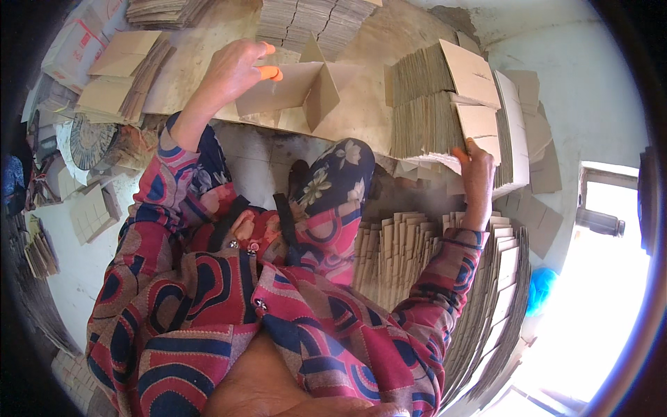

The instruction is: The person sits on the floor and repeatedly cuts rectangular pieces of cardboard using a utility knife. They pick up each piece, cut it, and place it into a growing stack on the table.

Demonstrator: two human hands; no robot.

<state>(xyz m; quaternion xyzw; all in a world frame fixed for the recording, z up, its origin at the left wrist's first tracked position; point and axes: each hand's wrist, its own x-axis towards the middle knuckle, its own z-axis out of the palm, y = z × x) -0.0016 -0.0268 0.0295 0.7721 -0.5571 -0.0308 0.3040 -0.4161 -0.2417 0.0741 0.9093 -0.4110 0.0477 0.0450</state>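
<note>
On the board in front of me stands a cardboard divider (pixel 321 97), made of slotted pieces crossed through each other. My left hand (pixel 236 69) is at its left piece, thumb and forefinger apart, both tipped with orange finger covers. The thumb overlaps that piece's upper edge; whether it touches is unclear. To the right, rows of slotted cardboard sheets (pixel 424 128) stand packed on edge. At their near end my right hand (pixel 476 170) has its fingers closed at the lower edge of an outer cardboard sheet (pixel 478 126). Part of its grip is hidden.
The wooden work board (pixel 368 90) carries a tall cardboard stack (pixel 313 24) at the far side and more sheets (pixel 125 55) at the left. Beside my right forearm, long rows of cardboard pieces (pixel 486 306) stand low down. A blue plastic bag (pixel 541 292) lies near the bright doorway.
</note>
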